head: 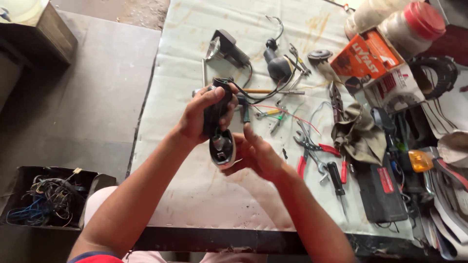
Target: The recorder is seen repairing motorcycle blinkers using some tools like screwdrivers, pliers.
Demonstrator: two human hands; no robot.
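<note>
Head view: the left hand (202, 114) is clamping its fingers around a black oblong plastic switch housing with trailing wires (218, 122) at the table's centre; the right hand (256, 151), fingers apart, is cupping its lower end at five o'clock. Loose inner parts could drop if it is tilting further.

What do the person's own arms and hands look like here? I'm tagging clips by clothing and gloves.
Both hands are bare: no gloves, rings or watch show on the left hand or the right hand. Both forearms are uncovered. Only a red sleeve edge with a dark blue band shows at the left upper arm.
</note>
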